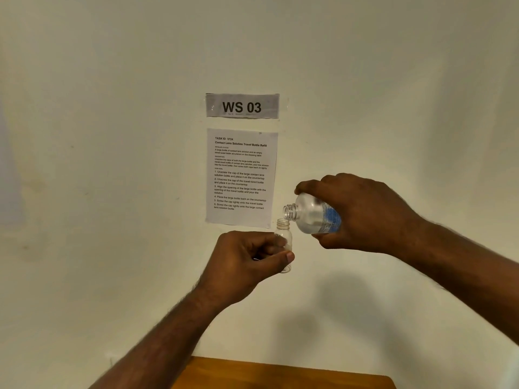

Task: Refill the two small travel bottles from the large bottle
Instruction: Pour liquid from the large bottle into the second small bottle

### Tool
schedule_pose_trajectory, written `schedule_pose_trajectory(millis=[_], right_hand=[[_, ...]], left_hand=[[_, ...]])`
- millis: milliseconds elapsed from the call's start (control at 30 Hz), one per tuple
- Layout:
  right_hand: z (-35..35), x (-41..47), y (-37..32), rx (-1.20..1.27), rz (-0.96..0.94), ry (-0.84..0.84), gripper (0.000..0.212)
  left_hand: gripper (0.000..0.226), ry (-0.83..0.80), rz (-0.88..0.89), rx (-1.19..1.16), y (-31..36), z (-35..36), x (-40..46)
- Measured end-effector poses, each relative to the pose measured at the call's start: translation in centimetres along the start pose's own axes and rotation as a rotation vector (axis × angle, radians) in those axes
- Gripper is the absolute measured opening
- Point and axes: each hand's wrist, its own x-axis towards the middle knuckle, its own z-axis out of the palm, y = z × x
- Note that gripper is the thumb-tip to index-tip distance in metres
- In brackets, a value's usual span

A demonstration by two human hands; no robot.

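Clear large bottle [316, 214] gripped by right hand [365, 211], small bottle [284, 234] by left hand [247, 256].

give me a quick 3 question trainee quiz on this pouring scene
1. True or false: the large bottle is tilted, its open neck just above the small travel bottle.
2. Which hand grips the small travel bottle?
   A. left hand
   B. right hand
3. Fill in: the sign above the instruction sheet reads "WS ___".

Key: 1 true; 2 A; 3 03
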Motion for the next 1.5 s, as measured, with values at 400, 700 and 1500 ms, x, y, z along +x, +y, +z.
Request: schedule_pose_trajectory(millis=[400, 700, 1500], right_hand=[[0.09, 0.41, 0.15, -0.034, -0.031, -0.017, 0.078], [-0.13, 0.53, 0.12, -0.047, -0.050, -0.016, 0.076], [-0.34, 0.36, 0.38, -0.064, -0.067, -0.012, 0.079]], left_hand=[[0.015, 0.004, -0.009, 0.009, -0.57, -0.24, 0.11], [0.014, -0.005, -0.023, 0.004, -0.69, -0.28, 0.06], [0.015, -0.012, -0.016, 0.053, -0.33, -0.15, -0.02]])
